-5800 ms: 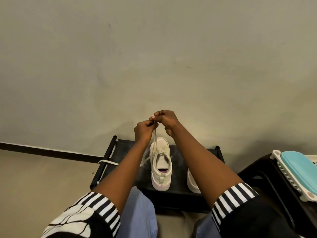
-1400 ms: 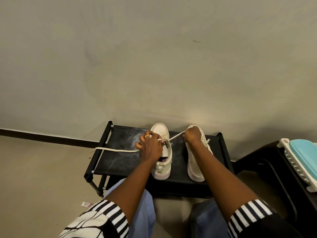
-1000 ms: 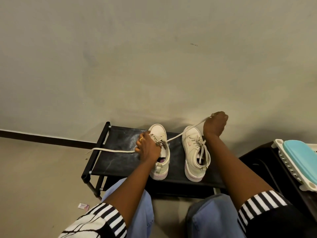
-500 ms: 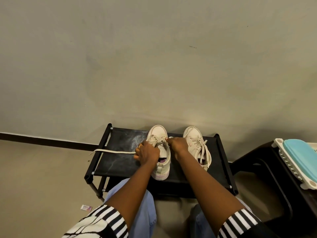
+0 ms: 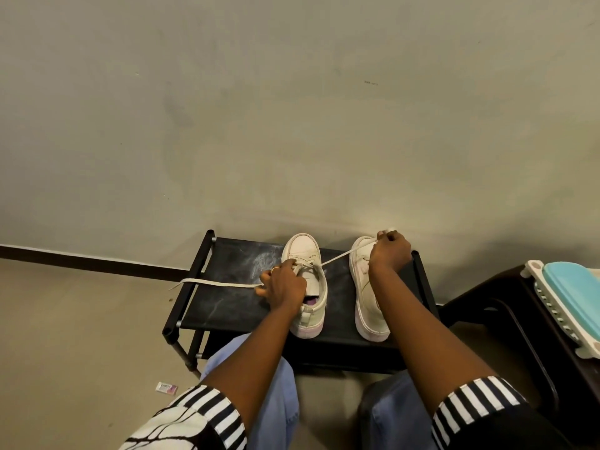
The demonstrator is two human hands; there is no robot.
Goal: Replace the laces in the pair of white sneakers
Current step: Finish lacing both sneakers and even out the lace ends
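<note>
- Step, as I judge it: lacing the left sneaker (image 5: pixel 305 254), pulling the lace (image 5: pixel 341 256) snug through an eyelet. Next, the free end must be threaded across.
- Right hand (image 5: pixel 389 253) pinches the taut lace above the right sneaker (image 5: pixel 365 303).
- Left hand (image 5: pixel 282 287) curls around the lace's other run beside the left sneaker; the tail trails off the surface (image 5: pixel 227 303).

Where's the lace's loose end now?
Head view, left side: the flat white lace end overhangs the black fabric rack's left rail, trailing from the left hand.
</note>
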